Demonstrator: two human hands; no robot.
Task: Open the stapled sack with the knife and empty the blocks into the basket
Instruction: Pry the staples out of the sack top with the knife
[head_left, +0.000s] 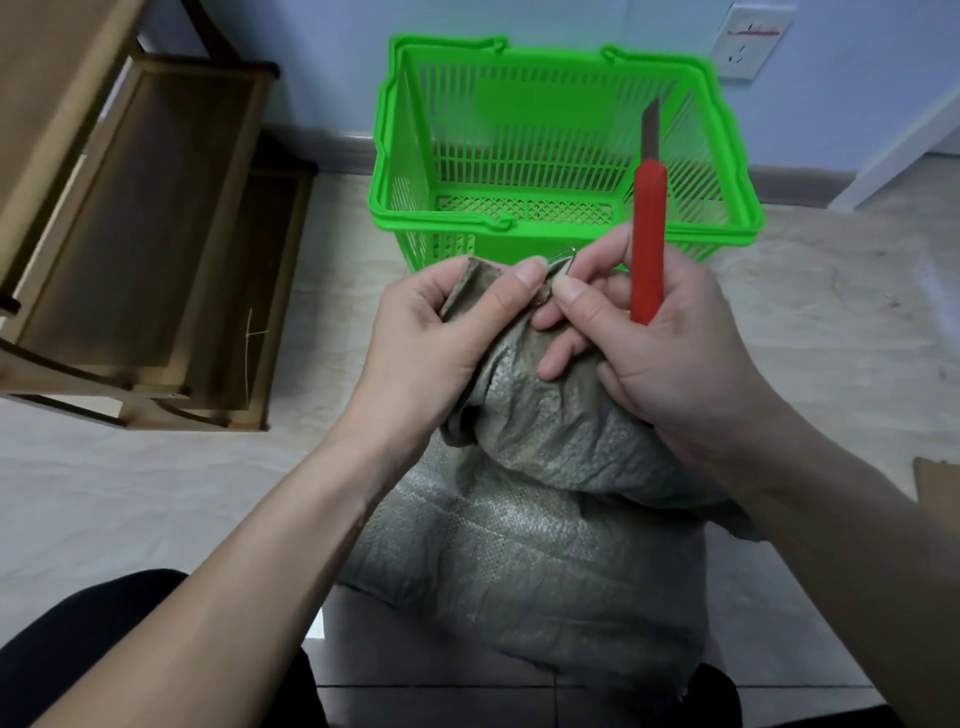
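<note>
Pinching the bunched mouth of the grey-green woven plastic sack (545, 457) between thumb and fingers, the left hand (441, 332) holds it taut. The right hand (670, 343) works the same spot w/ thumb and forefinger, where a bent wire staple (563, 255) seems to show, its other fingers curled round the red-handled utility knife (648, 228) — blade up, pointing away. Best kept that way; any cut should run away from the left fingers. The bright green slatted plastic basket (727, 156) sits just beyond the sack, no blocks visible in it — open floor to the right, a brown wooden shelf unit (135, 234) crowding the left.
</note>
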